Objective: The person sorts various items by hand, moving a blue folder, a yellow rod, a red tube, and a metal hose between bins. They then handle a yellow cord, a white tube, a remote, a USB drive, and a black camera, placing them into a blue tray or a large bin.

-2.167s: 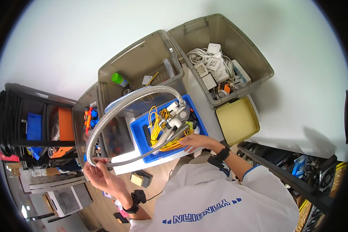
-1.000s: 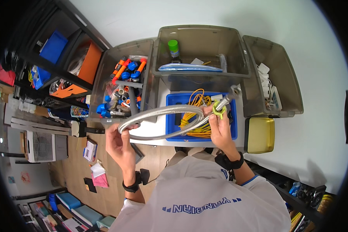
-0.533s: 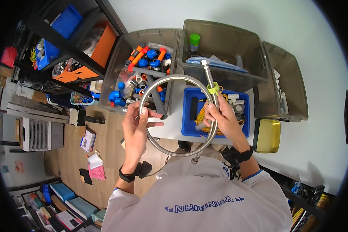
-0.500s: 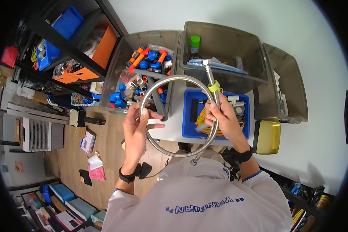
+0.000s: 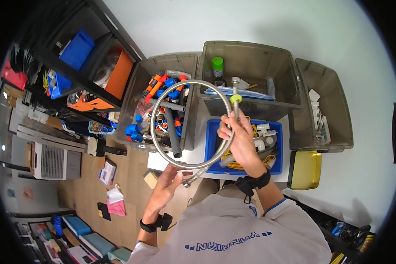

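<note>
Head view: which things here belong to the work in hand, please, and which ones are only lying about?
In use, it seems:
hose, held in the right hand, with the left hand by the loop's lower edge
lime ring, around the hose

Lying about, it seems:
grey pipe
green-capped can
blue tray
yellow box

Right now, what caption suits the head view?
Looped metallic hose in the right hand, left hand near one end fitting.
</note>
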`<act>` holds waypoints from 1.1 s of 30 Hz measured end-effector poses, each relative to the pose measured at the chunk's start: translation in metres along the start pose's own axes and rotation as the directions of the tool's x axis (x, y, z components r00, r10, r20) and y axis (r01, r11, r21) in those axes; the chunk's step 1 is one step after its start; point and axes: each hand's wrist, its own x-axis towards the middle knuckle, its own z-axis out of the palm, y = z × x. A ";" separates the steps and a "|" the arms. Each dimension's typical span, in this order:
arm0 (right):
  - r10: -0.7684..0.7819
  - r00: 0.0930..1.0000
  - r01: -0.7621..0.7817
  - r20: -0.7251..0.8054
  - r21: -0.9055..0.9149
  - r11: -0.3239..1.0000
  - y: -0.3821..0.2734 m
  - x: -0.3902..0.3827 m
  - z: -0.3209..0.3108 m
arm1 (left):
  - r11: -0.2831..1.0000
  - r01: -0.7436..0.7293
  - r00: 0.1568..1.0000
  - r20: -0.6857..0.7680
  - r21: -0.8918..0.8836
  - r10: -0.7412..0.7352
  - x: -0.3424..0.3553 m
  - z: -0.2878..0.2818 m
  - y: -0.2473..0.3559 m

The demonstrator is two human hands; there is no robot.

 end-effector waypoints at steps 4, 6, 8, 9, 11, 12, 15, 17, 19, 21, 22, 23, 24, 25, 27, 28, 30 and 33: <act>0.061 0.998 -0.060 -0.030 0.028 0.998 0.028 0.015 0.008 | 0.961 0.182 0.983 0.075 -0.206 -0.170 0.001 -0.011 0.003; 0.103 0.992 -0.102 -0.072 0.008 0.995 0.041 0.023 0.013 | 0.979 0.178 0.983 0.061 -0.097 -0.173 0.007 -0.026 0.004; 0.144 0.984 -0.147 -0.103 -0.021 0.989 0.053 0.034 0.019 | 0.987 0.156 0.988 -0.003 0.029 -0.156 0.016 -0.040 0.003; 0.163 0.975 -0.172 -0.154 -0.045 0.984 0.061 0.042 0.024 | 0.988 0.147 0.989 0.007 0.038 -0.148 0.021 -0.049 0.003; 0.158 0.973 -0.173 -0.169 -0.077 0.982 0.076 0.059 0.031 | 0.968 0.198 0.978 -0.097 0.156 -0.185 0.032 -0.069 0.002; 0.159 0.973 -0.173 -0.168 -0.070 0.982 0.085 0.068 0.034 | 0.975 0.177 0.981 -0.108 0.135 -0.163 0.040 -0.080 0.000; 0.154 0.970 -0.180 -0.187 -0.130 0.975 0.114 0.104 0.041 | 0.970 0.204 0.973 -0.135 0.133 -0.186 0.063 -0.118 -0.002; 0.142 0.963 -0.188 -0.230 -0.194 0.963 0.137 0.133 0.043 | 0.967 0.216 0.966 -0.170 0.132 -0.193 0.085 -0.143 -0.007; 0.140 0.949 -0.214 -0.283 -0.249 0.945 0.158 0.164 0.042 | 0.985 0.153 0.979 -0.145 0.075 -0.141 0.106 -0.165 -0.013; 0.130 0.926 -0.248 -0.353 -0.311 0.918 0.177 0.193 0.036 | 0.970 0.194 0.979 -0.090 0.148 -0.183 0.130 -0.190 -0.018; 0.132 0.920 -0.261 -0.370 -0.324 0.909 0.183 0.205 0.033 | 0.964 0.216 0.973 -0.112 0.153 -0.200 0.140 -0.198 -0.022; 0.136 0.912 -0.277 -0.388 -0.335 0.900 0.189 0.217 0.028 | 0.958 0.240 0.966 -0.136 0.157 -0.219 0.149 -0.204 -0.027; 0.147 0.887 -0.323 -0.438 -0.360 0.875 0.193 0.229 0.023 | 0.961 0.233 0.968 -0.126 0.148 -0.215 0.158 -0.208 -0.032; 0.160 0.873 -0.349 -0.461 -0.361 0.865 0.194 0.238 0.017 | 0.965 0.195 0.977 -0.117 0.176 -0.176 0.168 -0.211 -0.037; 0.100 0.849 -0.374 -0.519 -0.455 0.808 0.200 0.253 0.006 | 0.969 0.157 0.985 -0.102 0.192 -0.140 0.184 -0.215 -0.049; 0.130 0.858 -0.380 -0.497 -0.443 0.812 0.197 0.259 -0.002 | 0.963 0.132 0.990 -0.085 0.235 -0.114 0.191 -0.216 -0.054; 0.132 0.860 -0.393 -0.494 -0.475 0.787 0.193 0.268 -0.014 | 0.956 0.109 0.993 -0.075 0.273 -0.092 0.202 -0.213 -0.066; 0.093 0.848 -0.405 -0.522 -0.524 0.750 0.193 0.280 -0.029 | 0.961 0.055 0.998 -0.042 0.270 -0.045 0.210 -0.210 -0.076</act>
